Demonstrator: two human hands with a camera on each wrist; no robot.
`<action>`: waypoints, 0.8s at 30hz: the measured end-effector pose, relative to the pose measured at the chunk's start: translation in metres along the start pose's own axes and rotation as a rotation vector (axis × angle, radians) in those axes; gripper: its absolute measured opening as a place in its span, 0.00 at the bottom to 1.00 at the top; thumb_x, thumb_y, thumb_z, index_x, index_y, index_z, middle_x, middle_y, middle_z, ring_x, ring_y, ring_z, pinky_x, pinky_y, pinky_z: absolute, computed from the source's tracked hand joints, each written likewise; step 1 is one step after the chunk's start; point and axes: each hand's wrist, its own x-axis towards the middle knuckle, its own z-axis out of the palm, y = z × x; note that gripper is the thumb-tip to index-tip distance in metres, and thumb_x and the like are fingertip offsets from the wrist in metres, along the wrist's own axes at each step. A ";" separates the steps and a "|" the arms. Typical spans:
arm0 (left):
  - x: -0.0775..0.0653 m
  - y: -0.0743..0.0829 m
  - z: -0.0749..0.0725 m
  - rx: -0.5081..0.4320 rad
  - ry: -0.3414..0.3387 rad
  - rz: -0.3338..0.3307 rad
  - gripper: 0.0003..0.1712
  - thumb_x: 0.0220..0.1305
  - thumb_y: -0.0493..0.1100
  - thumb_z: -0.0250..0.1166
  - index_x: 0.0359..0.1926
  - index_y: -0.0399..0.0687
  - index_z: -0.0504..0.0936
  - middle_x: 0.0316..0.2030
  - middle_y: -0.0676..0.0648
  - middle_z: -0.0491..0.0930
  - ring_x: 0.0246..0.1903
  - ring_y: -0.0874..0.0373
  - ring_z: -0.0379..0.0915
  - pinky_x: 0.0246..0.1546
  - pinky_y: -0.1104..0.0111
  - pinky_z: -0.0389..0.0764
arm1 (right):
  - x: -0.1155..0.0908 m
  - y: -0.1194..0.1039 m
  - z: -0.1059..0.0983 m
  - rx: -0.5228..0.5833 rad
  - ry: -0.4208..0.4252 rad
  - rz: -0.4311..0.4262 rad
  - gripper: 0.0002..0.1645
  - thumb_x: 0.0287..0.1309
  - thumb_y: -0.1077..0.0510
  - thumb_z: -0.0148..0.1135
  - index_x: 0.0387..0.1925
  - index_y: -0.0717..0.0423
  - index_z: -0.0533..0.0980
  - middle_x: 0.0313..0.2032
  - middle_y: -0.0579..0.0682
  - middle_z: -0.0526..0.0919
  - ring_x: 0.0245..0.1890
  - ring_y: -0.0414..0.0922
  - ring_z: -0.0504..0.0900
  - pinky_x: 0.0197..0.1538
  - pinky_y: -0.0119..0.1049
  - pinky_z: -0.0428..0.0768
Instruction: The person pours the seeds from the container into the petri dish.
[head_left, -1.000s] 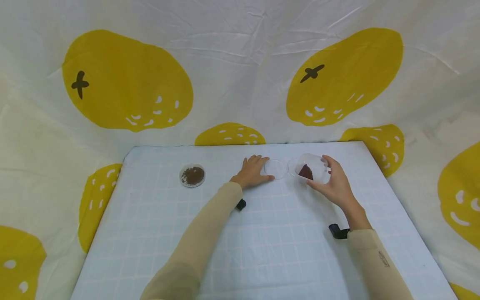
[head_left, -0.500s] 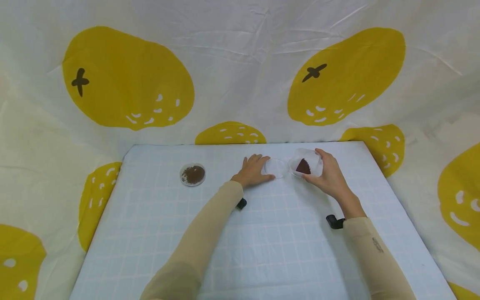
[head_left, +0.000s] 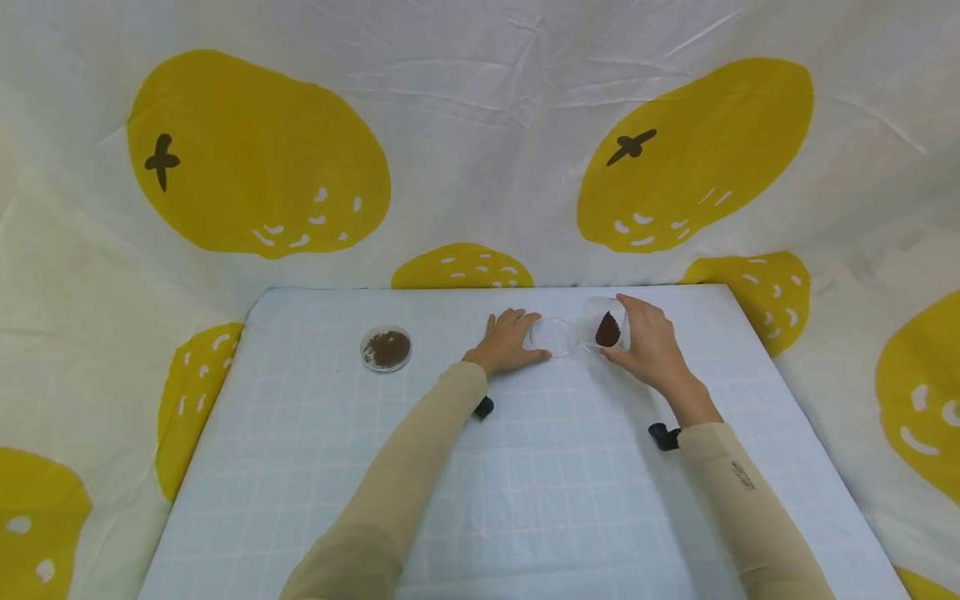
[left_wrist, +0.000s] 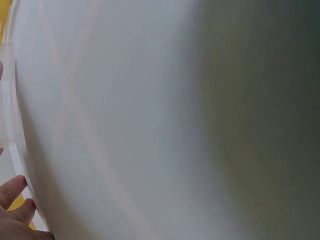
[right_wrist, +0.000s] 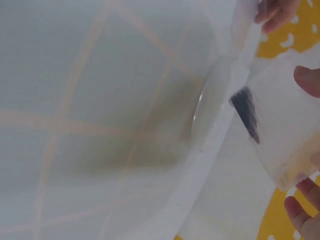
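My right hand (head_left: 648, 346) grips a clear plastic cup (head_left: 593, 317), thumb on the near side and fingers on the far side. The cup is tilted left, its mouth beside a clear round dish (head_left: 553, 337). Dark brown powder (head_left: 608, 330) lies heaped inside the cup; in the right wrist view the powder (right_wrist: 245, 112) sits as a dark wedge. My left hand (head_left: 507, 343) holds the clear dish's left side between thumb and forefinger, with its other fingers spread. In the left wrist view only some fingertips (left_wrist: 19, 187) show at the edge.
A second round dish (head_left: 386, 348) with brown powder and some whitish bits stands further left on the pale checked tablecloth (head_left: 540, 500). Behind the table hangs a white cloth (head_left: 480, 125) printed with yellow fruit. A small black device (head_left: 663, 437) is at the right wrist.
My right hand has moved left with the cup, bringing it nearer the clear dish and turning its mouth further left. My left hand and both dishes have stayed in place.
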 end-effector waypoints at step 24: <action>0.001 -0.002 0.002 -0.003 0.003 -0.002 0.49 0.61 0.74 0.60 0.76 0.60 0.60 0.75 0.44 0.56 0.75 0.47 0.44 0.72 0.43 0.39 | 0.016 -0.020 0.001 -0.289 -0.052 -0.175 0.60 0.41 0.52 0.84 0.72 0.62 0.60 0.66 0.63 0.68 0.64 0.63 0.64 0.62 0.65 0.62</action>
